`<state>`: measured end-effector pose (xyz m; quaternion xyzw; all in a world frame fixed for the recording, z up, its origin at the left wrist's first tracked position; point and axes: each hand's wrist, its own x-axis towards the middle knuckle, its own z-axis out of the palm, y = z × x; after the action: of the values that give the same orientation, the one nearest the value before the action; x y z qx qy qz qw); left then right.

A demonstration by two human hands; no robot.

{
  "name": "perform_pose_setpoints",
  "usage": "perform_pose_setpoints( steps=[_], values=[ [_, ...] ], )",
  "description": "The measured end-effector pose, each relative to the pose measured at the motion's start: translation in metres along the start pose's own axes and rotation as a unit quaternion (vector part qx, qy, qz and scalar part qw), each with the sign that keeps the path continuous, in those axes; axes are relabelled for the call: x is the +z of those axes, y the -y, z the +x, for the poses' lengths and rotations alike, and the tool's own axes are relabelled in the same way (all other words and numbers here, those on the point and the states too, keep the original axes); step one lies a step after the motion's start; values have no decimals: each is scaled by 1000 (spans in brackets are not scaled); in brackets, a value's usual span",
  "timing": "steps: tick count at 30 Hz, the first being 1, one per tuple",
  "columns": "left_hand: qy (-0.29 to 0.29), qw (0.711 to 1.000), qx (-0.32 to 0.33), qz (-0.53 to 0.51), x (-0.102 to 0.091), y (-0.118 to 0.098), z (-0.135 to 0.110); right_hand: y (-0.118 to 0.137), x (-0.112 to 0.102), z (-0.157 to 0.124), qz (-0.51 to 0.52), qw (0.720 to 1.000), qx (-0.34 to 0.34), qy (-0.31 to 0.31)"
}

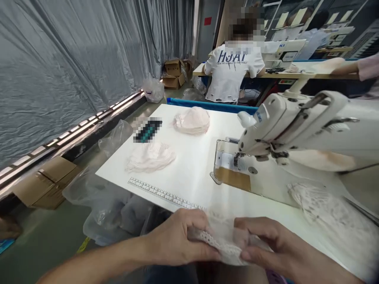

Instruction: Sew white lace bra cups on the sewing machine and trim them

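Between my two hands, at the table's front edge, is a piece of sheer white fabric with a lace edge [220,245]. My left hand [189,236] pinches its left end between thumb and fingers. At the other end my right hand [263,242] is closed on it in the same way. Beyond them stands a white sewing machine [284,122], its needle area to the right of centre. A pile of pale fabric pieces [192,120] lies toward the back of the table, and another pale pile [151,156] rests nearer on the left.
A printed ruler [166,194] runs along the front of the white table [189,169]. More lace fabric [334,217] lies at the right. Cardboard boxes [45,181] and plastic bags [118,213] sit on the floor at left. A person in a white shirt [231,71] sits ahead.
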<state>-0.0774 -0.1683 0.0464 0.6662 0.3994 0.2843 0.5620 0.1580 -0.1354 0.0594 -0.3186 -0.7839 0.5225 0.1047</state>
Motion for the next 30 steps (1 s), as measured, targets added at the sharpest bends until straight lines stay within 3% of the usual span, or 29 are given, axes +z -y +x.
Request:
perform_pose_setpoints(
  steps=[2, 4, 7, 12, 15, 20, 24, 30],
  values=[
    [42, 992, -46, -111, 17, -7, -11, 3, 11, -23, 46, 998, 20, 26],
    [71, 980, -108, -152, 30, -8, -17, 0, 28, -40, 86, 995, 48, 17],
    [82, 971, -169, -147, 44, 2, -21, -7, 59, -52, 166, 981, 93, -26],
    [62, 974, -178, -128, 58, 16, -28, -20, 90, -60, 288, 949, 114, -52],
    [63, 982, -160, -79, 66, 17, -32, -24, 96, -71, 232, 963, 124, -64],
    [65, 994, -77, 39, 78, 18, -31, -25, 103, -74, 127, 978, 108, -123],
    [72, 992, -94, 37, 78, 21, -30, -30, 108, -73, 102, 980, 109, -132],
    [70, 993, -72, 67, 78, 24, -27, -44, 116, -76, -18, 980, 117, -162]
  ],
)
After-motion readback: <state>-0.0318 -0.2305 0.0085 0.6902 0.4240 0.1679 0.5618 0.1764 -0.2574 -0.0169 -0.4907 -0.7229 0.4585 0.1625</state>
